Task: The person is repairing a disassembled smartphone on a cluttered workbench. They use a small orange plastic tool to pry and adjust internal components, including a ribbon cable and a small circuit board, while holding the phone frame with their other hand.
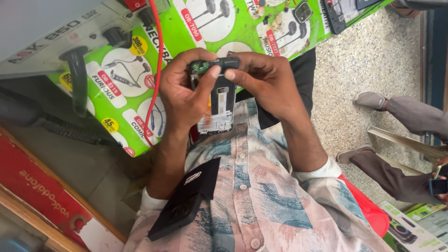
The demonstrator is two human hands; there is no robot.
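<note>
An opened phone (pixel 218 100) with its back off shows a green circuit board at the top and a bare metal frame below. My left hand (pixel 184 91) grips its left side, thumb pressed on the top edge. My right hand (pixel 263 79) holds the top right corner, fingertips pinching a small black part next to the board. The phone hangs in the air above my patterned shirt (pixel 261 196). A black flat cover (pixel 184 198) rests on my lap against the shirt.
A green printed counter mat (pixel 242 28) carries small parts and a dark device (pixel 333 16). A red wire (pixel 156 70) runs down from a grey station (pixel 56 42). Another person's legs (pixel 401 140) and a hand with a phone (pixel 438 184) are at right. A red stool (pixel 368 210) is under me.
</note>
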